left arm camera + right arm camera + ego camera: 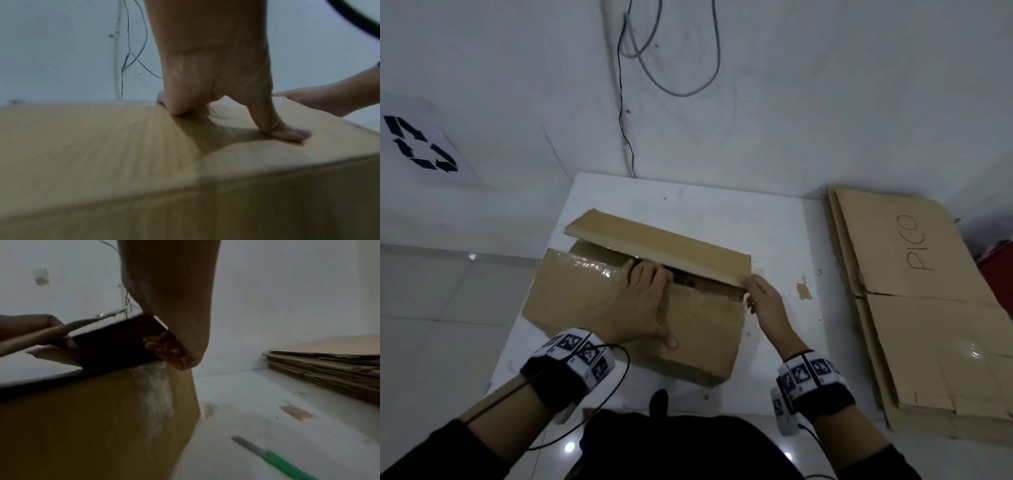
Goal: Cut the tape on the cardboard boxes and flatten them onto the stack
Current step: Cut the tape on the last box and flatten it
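Head view: I see the cardboard box (654, 329) lying on the white table (774, 233), with its far top flap (657, 246) raised and its near flap (585, 291) still roughly level; glossy tape (592, 267) runs along the near flap's edge. My left hand (643, 305) lies palm-down on the near flap, its fingers (650, 274) hooked over the flap's free edge into the dark opening and the thumb spread out flat on the cardboard. Left wrist view: the same hand (211, 73) presses its thumb against the flap surface while its fingers curl over the far edge; detail is blurred. My right hand (763, 298) sits at the box's right end, at the corner of the raised flap. Right wrist view: its fingers (164, 348) are curled around the edge of the cardboard at the dark opening, above a strip of torn tape (154, 394) on the box's end wall, so I read this as a grip on the flap's corner. A green-handled cutter (273, 457) lies on the table near the box, apart from both hands. A scrap of brown tape (804, 291) lies on the table between the box and the stack of flattened boxes (914, 301), which rests to the right, its top sheet lettered "PICO". Cables (671, 54) hang on the wall behind the table.
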The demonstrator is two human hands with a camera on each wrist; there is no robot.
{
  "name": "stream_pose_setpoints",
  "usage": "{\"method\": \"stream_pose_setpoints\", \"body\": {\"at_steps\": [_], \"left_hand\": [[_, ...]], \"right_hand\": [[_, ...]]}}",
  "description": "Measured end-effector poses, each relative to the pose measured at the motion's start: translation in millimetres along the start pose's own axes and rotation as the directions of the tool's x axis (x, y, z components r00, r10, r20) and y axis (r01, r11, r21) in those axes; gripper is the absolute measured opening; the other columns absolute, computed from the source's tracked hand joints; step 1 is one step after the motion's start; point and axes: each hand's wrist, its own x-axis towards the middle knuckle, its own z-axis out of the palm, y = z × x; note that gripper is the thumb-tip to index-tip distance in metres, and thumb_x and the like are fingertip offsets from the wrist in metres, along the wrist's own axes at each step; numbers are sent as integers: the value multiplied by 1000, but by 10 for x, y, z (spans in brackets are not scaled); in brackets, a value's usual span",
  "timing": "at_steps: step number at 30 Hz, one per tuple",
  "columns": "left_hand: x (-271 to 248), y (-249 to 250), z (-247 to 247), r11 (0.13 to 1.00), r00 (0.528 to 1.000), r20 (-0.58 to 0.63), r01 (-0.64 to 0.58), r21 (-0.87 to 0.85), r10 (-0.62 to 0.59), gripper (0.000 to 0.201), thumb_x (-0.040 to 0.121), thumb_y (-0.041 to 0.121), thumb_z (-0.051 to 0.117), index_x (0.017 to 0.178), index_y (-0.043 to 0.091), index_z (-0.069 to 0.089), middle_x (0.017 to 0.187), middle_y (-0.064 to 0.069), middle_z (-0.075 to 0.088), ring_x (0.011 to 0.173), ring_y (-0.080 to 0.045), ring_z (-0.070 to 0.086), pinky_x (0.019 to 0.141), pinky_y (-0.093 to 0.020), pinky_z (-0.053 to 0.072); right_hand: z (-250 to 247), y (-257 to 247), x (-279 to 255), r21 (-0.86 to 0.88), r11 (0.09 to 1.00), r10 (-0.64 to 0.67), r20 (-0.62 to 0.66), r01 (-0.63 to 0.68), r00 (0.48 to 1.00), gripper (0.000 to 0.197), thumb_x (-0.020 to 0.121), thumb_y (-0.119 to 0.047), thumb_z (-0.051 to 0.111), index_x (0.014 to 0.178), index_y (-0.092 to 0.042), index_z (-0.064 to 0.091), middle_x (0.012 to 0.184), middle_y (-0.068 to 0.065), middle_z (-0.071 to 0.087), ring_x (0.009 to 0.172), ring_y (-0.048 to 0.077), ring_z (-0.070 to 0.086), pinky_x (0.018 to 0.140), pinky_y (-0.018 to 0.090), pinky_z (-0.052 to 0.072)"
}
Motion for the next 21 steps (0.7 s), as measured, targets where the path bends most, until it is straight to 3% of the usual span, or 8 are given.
{"method": "stream_pose_setpoints", "body": {"at_steps": [4, 6, 9, 11, 14, 17, 19, 21], "left_hand": [[55, 84, -215, 999, 955, -293, -48, 8, 48, 84, 51, 72, 71, 111, 21, 42, 113, -1, 47, 105, -23, 48, 96, -40, 27], [-18, 96, -366, 995, 923, -377, -97, -26, 81, 53, 77, 66, 58, 105, 22, 48, 96, 3, 58, 84, -18, 57, 80, -35, 40], [-266, 159, -554, 981, 930, -362, -128, -144, 68, 44, 99, 56, 24, 81, 25, 51, 58, 6, 54, 48, -14, 47, 47, -27, 38], [-443, 178, -482, 985, 970, -241, -32, -171, -11, 37, 100, 52, 25, 77, 30, 44, 54, 6, 50, 44, -14, 46, 43, -28, 38], [-618, 153, -205, 994, 992, -76, 94, -47, -97, 18, 80, 36, 67, 87, 28, 52, 68, 7, 58, 57, -14, 55, 47, -27, 44], [-507, 68, 85, 991, 989, -66, 136, -1, -135, 64, 61, 22, 77, 122, 19, 56, 107, -2, 61, 96, -23, 61, 69, -32, 48], [-310, 25, 86, 976, 980, 11, 197, 93, -199, 82, 69, 26, 70, 143, 20, 36, 142, -14, 40, 131, -36, 39, 99, -51, 38], [-121, -56, 49, 964, 961, 141, 215, 154, -237, 85, 78, 34, 63, 150, 33, 19, 158, -17, 3, 145, -39, 3, 110, -65, 11]], "right_hand": [[-21, -336, 482, 189, 980, 73, -83, -56, 994, 35, 105, -38, 38, 97, -13, 61, 95, 6, 64, 77, 17, 58, 68, 31, 47], [-54, -444, 735, 251, 968, 35, -116, -5, 993, 48, 100, -58, 34, 116, -21, 61, 116, 5, 65, 100, 20, 62, 87, 35, 50], [-26, -438, 1143, 3, 992, -128, -47, 129, 991, 67, 88, -64, 40, 138, -20, 51, 134, 5, 58, 123, 22, 54, 105, 42, 44], [67, -419, 1387, -228, 966, -120, 20, 122, 993, 77, 82, -66, 46, 145, -22, 43, 144, 9, 48, 129, 30, 48, 108, 49, 40], [305, -321, 1517, -540, 842, 45, 63, -4, 997, 86, 84, -71, 53, 153, -28, 26, 161, 10, 17, 146, 37, 18, 119, 54, 18], [586, -262, 1454, -719, 691, 147, 42, -73, 988, 138, 48, -102, 44, 156, -32, -5, 164, 6, -12, 150, 34, -11, 116, 66, -4], [717, -225, 1374, -787, 606, 182, -3, -114, 983, 150, 43, -99, 54, 153, -29, -20, 161, 10, -25, 147, 38, -20, 107, 73, -9], [762, -262, 1256, -846, 521, 163, -32, -114, 986, 150, 51, -89, 65, 152, -24, -24, 160, 17, -25, 146, 41, -21, 108, 75, -5]]}}
